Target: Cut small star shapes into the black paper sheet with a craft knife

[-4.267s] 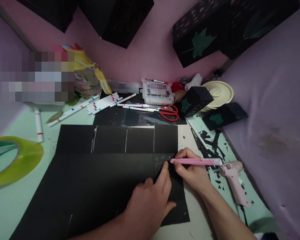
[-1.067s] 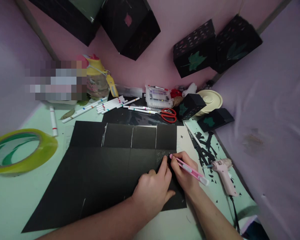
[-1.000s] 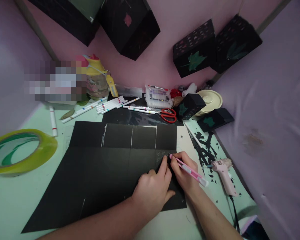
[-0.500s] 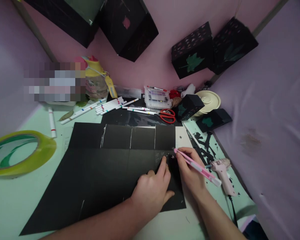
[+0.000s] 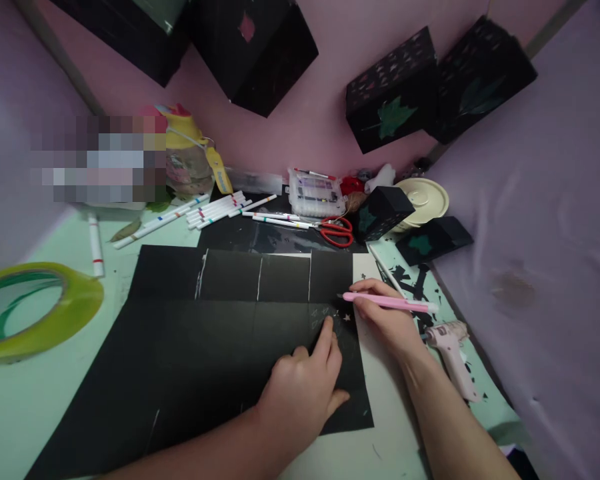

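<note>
Since half a second ago the right hand (image 5: 387, 321) has lifted the pink craft knife (image 5: 387, 303) up and away from the black paper sheet (image 5: 200, 360), so that its shaft now lies almost level, the tip just beyond the far edge of the small cut marks rather than among them. The fingers of that hand are closed around the knife near its front end, pen-fashion. The left hand (image 5: 300, 393) rests flat on the sheet, its fingers spread a little and the forefinger stretched forward to press the paper down just short of the cuts. The sheet looks thin, light and floppy, likely to slide on the pale green desk (image 5: 25, 400) unless held down close to the blade; the small cut shapes seem easy to tear. The knife seems light and slender, best held low near the tip, clear of the edge. A pink glue gun (image 5: 453, 353) lies just beyond the right wrist.
</note>
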A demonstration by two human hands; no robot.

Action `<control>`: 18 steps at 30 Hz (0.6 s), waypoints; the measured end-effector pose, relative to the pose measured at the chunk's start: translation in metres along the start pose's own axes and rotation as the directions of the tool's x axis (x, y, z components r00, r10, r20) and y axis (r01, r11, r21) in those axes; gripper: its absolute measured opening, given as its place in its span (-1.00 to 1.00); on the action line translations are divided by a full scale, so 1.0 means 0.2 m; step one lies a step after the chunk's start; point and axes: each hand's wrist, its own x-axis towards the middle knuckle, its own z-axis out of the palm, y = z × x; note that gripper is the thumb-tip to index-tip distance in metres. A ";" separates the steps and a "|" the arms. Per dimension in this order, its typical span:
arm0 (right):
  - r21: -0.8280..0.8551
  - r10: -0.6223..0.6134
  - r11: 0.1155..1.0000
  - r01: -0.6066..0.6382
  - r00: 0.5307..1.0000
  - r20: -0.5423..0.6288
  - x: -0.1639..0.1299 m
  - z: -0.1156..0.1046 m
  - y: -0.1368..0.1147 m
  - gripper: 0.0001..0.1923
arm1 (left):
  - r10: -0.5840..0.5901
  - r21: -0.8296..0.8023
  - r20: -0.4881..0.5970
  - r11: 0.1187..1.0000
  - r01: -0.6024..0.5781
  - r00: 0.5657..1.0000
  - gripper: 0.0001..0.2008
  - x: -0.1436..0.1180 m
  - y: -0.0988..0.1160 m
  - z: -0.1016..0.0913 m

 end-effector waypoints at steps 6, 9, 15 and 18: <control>-0.041 0.044 0.998 -0.040 0.993 0.113 -0.03 -0.01 -0.01 -0.92 | 0.007 0.006 0.032 1.000 -0.007 0.999 -0.35 0.01 0.00 -0.01; -0.073 -0.029 0.997 0.036 0.996 0.084 -0.04 0.00 0.00 -0.93 | 0.011 -0.003 0.044 1.000 -0.011 0.999 -0.35 0.01 0.00 -0.01; -0.075 -0.039 0.996 0.049 0.990 0.137 -0.05 0.02 0.03 -0.95 | 0.010 -0.015 0.066 1.000 -0.009 0.998 -0.34 0.01 0.00 -0.01; -0.072 -0.031 0.997 0.042 0.989 0.141 -0.05 0.02 0.02 -0.94 | 0.010 -0.007 0.068 1.000 -0.009 0.998 -0.33 0.01 0.00 -0.01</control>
